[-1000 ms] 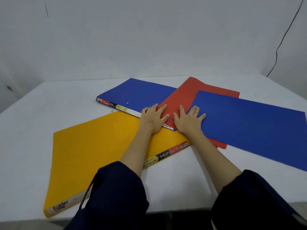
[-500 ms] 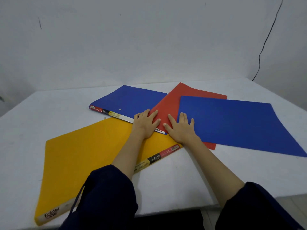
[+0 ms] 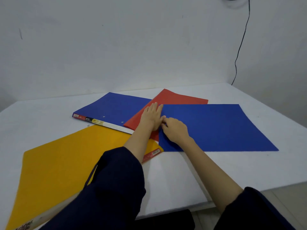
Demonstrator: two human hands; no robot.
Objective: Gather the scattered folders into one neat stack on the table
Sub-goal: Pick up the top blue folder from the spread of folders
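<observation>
Head view: right hand [image 3: 176, 130] pinches the near blue folder's [image 3: 216, 127] left edge, its length running rightward; left hand [image 3: 152, 117] presses flat, fingers extended, on the red folder [image 3: 179, 97] beside it.

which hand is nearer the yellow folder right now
Left. The left hand lies flat on the red folder, with its forearm crossing over the yellow folder. The right hand sits farther right, on the near blue folder at its left edge.

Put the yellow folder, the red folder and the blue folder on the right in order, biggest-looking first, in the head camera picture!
1. Yellow folder, though it lies nearest the camera
2. Right blue folder
3. Red folder, mostly covered
</observation>
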